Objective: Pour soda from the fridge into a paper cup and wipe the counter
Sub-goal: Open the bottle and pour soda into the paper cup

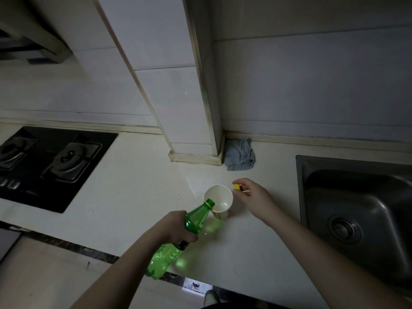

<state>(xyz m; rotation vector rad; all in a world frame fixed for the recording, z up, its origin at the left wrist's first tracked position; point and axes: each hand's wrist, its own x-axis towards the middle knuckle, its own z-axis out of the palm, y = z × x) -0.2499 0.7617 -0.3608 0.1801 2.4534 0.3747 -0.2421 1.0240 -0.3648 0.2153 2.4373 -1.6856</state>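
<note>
My left hand point(178, 226) grips a green soda bottle point(194, 219) around its middle, tilted with its uncapped mouth over the rim of a white paper cup point(219, 200). The cup stands on the pale counter point(133, 197) with a little liquid at its bottom. My right hand point(252, 195) rests just right of the cup, touching its side, and pinches the yellow bottle cap point(236, 186) between its fingers. A crumpled blue-grey cloth point(240, 155) lies at the back of the counter against the wall corner.
A black gas hob point(44, 166) with two burners fills the counter's left. A steel sink point(356, 215) is set in at the right. A tiled pillar point(194, 150) stands on the counter behind the cup. The counter's front edge runs along the bottom left.
</note>
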